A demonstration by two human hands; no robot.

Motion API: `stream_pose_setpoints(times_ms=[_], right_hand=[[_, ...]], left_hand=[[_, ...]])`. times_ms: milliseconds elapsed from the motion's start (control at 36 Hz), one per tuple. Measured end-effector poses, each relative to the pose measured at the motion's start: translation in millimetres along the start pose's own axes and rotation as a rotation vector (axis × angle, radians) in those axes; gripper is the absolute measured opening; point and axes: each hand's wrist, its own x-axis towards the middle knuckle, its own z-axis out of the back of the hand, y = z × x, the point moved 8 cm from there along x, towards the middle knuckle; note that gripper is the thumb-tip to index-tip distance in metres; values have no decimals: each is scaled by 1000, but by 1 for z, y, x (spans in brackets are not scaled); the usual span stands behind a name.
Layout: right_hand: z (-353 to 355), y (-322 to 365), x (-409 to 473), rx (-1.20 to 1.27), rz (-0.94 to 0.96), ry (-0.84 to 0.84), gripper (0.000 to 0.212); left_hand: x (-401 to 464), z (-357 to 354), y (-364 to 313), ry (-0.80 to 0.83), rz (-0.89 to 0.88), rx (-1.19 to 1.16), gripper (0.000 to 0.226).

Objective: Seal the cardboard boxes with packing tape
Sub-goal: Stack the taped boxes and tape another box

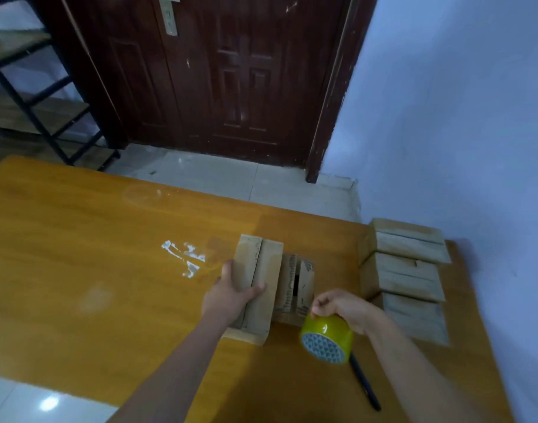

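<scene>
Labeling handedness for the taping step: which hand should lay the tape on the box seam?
Right. The right hand already grips the yellow tape roll beside the box, while the left hand holds the box's flaps closed.

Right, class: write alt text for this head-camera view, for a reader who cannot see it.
A person's left hand holds a cardboard box on an orange table while the right hand grips a yellow tape roll. A smaller box sits beside it, three more boxes line the right edge, and a black pen lies nearby.
</scene>
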Motion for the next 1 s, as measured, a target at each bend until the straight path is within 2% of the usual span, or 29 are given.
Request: stream_pose_setpoints(times_ms=[222, 306, 361, 500, 611, 694, 833, 1000], right_hand=[[-4, -52, -44, 16, 50, -2, 12], [-4, -61, -53, 44, 68, -10, 14], [0, -64, -59, 46, 82, -50, 15], [5, -64, -67, 1, 138, -99, 24], [11, -63, -69, -38, 179, -197, 23], [2, -58, -69, -84, 228, -178, 24], [-19, -54, -58, -194, 220, -132, 24], [-31, -55, -51, -304, 167, -148, 29]], left_hand=[[-56, -38, -10, 36, 1, 72, 89], [-62, -44, -12, 65, 16, 108, 88], [-63, -45, -18, 70, 25, 151, 94], [-69, -39, -47, -66, -35, 354, 109], [-77, -64, -54, 6, -19, 462, 118], [-79, -77, -49, 20, -11, 546, 118], [-66, -62, -45, -86, -40, 569, 108], [-26, -22, -37, -84, -23, 581, 107]])
